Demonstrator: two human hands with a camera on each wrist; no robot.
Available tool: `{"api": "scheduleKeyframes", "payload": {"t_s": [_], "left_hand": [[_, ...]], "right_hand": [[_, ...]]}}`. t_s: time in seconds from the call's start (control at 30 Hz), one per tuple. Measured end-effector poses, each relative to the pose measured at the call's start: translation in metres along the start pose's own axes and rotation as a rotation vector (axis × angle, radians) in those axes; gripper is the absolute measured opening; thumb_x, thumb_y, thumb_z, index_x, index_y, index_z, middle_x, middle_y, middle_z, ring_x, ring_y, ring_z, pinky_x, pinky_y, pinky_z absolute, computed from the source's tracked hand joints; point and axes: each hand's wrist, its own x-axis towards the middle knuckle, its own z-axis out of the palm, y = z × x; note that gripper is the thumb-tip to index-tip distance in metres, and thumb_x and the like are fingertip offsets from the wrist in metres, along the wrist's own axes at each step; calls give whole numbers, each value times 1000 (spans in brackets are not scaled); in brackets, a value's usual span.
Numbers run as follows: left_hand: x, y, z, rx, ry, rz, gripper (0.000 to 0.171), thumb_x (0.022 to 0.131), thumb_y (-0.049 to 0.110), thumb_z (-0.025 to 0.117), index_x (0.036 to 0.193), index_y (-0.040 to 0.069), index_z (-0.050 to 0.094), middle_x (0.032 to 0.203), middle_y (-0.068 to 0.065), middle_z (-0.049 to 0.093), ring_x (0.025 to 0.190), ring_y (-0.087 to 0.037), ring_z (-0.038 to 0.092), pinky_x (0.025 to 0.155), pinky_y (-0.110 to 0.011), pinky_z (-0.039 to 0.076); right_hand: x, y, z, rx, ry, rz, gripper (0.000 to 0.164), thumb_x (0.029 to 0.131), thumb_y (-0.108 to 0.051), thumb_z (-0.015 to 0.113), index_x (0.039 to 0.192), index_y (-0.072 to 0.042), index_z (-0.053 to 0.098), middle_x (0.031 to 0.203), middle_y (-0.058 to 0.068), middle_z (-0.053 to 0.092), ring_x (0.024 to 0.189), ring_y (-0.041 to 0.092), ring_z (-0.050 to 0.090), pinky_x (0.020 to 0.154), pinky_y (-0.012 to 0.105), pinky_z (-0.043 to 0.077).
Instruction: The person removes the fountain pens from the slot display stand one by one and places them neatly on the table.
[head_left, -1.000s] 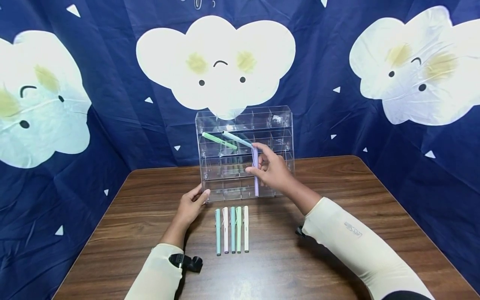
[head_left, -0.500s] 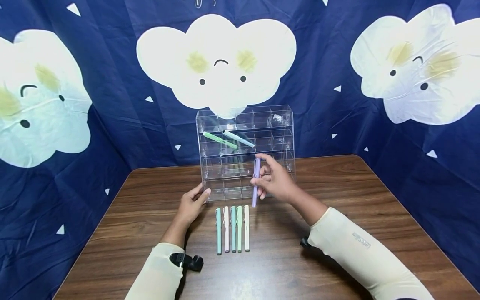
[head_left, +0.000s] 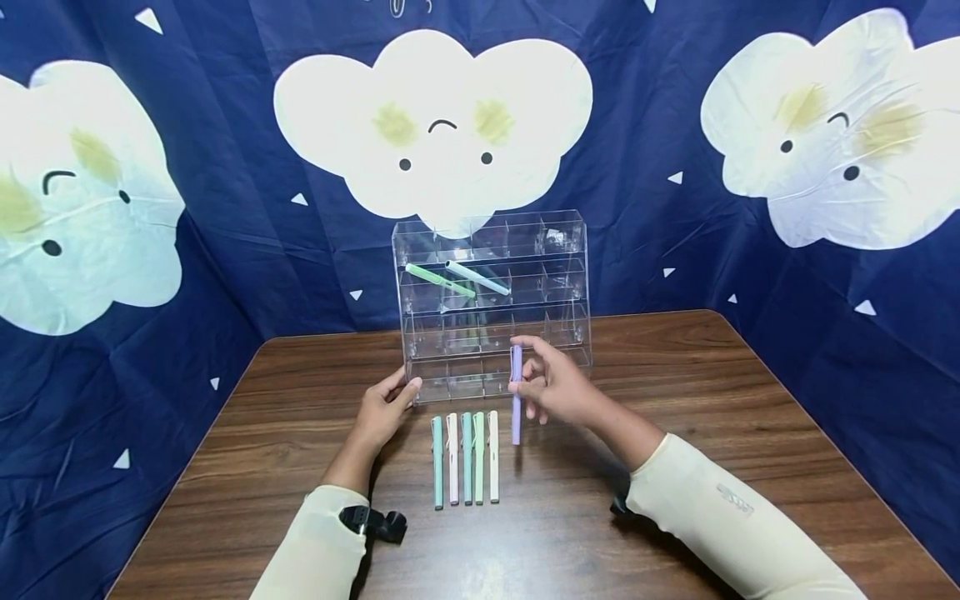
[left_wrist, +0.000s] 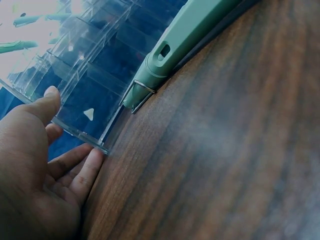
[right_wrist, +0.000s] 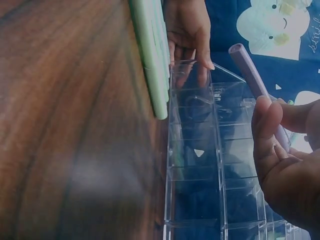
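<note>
My right hand (head_left: 561, 385) pinches a purple pen (head_left: 516, 421) between thumb and fingers, held nearly upright just in front of a clear tiered organizer (head_left: 465, 387). In the right wrist view the same purple pen (right_wrist: 250, 70) shows its hollow-looking end pointing up. My left hand (head_left: 381, 410) grips the organizer's lower left corner, thumb at the front and fingers at the side. A green pen (head_left: 438, 281) and a light blue pen (head_left: 477, 277) lie slanted across the organizer's second tier from the top.
Several capped pens lie side by side on the wooden table (head_left: 300, 433) before the organizer: teal (head_left: 438, 467), pale pink (head_left: 452, 462), another teal, green (head_left: 478, 462) and cream (head_left: 493, 462). A blue curtain (head_left: 225, 208) with white clouds hangs behind.
My right hand has drawn the purple pen away from the organizer, down and toward me, just right of the pen row. My left hand stays at the organizer's corner.
</note>
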Motion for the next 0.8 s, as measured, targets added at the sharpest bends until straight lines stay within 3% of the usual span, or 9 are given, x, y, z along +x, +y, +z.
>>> {"api": "scheduleKeyframes", "payload": {"t_s": [0.5,0.8], "left_hand": [[-1,0,-1,7,-1,0,58,110,31,69,162,11,53,148,-24,68,118,-18,70,90,-13,59],[0,0,0,9,-3,3,58,110,31,69,162,11,53,149,-24,67,120,-21,71,87,-8,56]], "right_hand": [[-11,22,11,-70,-101,126,74,96,-2,81,159,-7,42,84,6,62,55,18,63,42,24,47],[-10,38,17,-76,-177,120,74,94,3,81,155,7,39,78,6,63,52,15,59,48,27,56]]}}
